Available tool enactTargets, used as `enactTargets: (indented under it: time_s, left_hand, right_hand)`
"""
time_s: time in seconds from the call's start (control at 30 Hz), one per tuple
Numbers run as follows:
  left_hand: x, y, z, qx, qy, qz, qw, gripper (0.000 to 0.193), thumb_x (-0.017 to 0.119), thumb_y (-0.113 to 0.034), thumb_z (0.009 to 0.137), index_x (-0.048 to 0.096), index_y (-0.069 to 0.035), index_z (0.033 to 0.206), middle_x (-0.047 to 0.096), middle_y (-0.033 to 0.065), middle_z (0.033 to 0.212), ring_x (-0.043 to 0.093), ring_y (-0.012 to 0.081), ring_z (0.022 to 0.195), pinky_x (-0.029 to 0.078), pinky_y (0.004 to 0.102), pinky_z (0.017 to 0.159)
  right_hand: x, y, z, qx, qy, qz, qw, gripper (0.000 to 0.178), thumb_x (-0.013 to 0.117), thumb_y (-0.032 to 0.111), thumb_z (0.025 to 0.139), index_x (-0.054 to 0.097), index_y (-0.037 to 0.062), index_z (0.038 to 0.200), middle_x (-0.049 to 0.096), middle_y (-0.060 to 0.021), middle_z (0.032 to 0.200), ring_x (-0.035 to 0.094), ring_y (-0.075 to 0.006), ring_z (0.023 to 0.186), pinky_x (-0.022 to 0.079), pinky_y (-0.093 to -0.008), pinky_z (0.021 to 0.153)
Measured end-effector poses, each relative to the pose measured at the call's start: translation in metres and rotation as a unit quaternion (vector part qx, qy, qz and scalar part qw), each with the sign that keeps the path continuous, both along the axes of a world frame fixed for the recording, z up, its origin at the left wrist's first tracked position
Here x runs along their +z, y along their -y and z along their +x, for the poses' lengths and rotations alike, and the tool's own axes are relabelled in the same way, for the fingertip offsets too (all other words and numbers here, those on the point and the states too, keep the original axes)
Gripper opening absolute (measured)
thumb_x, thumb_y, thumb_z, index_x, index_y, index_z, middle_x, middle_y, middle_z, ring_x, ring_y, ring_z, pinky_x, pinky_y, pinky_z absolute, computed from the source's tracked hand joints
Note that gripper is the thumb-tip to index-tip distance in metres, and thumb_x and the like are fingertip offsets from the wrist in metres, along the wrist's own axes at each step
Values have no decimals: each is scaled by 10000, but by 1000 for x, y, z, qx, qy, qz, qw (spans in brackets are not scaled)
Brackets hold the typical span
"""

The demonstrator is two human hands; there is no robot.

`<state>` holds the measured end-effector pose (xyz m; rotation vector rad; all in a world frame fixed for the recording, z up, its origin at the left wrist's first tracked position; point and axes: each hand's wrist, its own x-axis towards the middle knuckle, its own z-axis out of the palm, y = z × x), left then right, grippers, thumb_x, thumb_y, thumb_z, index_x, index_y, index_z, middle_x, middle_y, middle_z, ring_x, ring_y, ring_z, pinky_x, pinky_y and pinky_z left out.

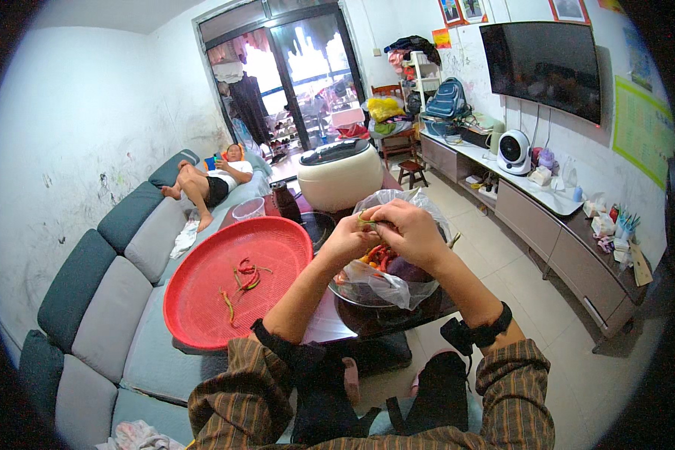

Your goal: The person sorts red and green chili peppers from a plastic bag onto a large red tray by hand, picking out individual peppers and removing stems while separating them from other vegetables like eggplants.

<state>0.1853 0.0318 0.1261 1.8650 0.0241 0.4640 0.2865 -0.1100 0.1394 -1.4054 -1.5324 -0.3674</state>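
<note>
My left hand (348,240) and my right hand (412,235) meet fingertip to fingertip, both closed. Pinched between them is a thin yellow-green piece (365,220), mostly covered by the fingers; its kind is hard to make out. Right below the hands, red and orange chili peppers (382,261) lie in a clear plastic bag (402,291), which sits in a round pan or bowl. A dark purple round thing (409,271) is beside them. To the left, a wide red mesh basket (195,319) holds several red and greenish chili peppers (246,276).
Beyond the basket stand a clear plastic tub (249,209) and a dark cup (285,201). A large cream-coloured appliance (337,180) stands farther back on the table. A grey sofa (90,319) runs along the left, with a person (217,180) lying on it. A low cabinet (532,217) lines the right.
</note>
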Motion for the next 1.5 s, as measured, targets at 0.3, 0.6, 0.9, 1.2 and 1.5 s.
enactTargets:
  time_s: [0.3, 0.6, 0.9, 1.2, 1.5]
  left_hand:
    - [10, -4, 21, 215, 25, 505, 835, 230, 613, -146, 734, 627, -141, 964, 572, 102, 868, 591, 326, 783, 486, 390, 683]
    - [13, -3, -26, 338, 132, 574, 734, 152, 581, -101, 744, 548, -84, 891, 583, 95, 866, 609, 273, 736, 499, 369, 584]
    - [7, -8, -25, 286, 123, 361, 879, 273, 589, -60, 733, 573, -45, 1005, 621, 151, 903, 615, 321, 806, 488, 347, 699]
    - [-5, -24, -30, 234, 118, 288, 921, 193, 545, -109, 840, 563, -37, 1018, 608, 120, 852, 608, 220, 781, 478, 308, 688]
    - [-2, -13, -26, 101, 125, -5, 987, 180, 522, -170, 896, 512, -47, 1027, 604, 70, 902, 599, 148, 804, 501, 270, 717]
  right_hand:
    - [-26, -5, 30, 81, -33, 6, 996, 179, 559, 97, 720, 632, 53, 878, 604, -134, 910, 603, -271, 828, 495, -335, 731]
    - [-37, -5, 47, -33, -147, -131, 980, 246, 582, 252, 738, 667, 51, 851, 651, -142, 795, 631, -267, 743, 487, -358, 688]
    - [-25, -41, 30, -33, -6, -173, 984, 442, 619, 254, 695, 576, 71, 1095, 603, -180, 1026, 582, -310, 950, 454, -373, 830]
    - [-20, -47, 33, 55, -101, -207, 971, 321, 646, 240, 695, 627, 8, 915, 654, -137, 848, 631, -250, 790, 487, -331, 735]
    - [8, -4, 6, -51, -146, -23, 988, 203, 612, 202, 744, 619, 13, 818, 644, -147, 778, 643, -248, 734, 502, -333, 675]
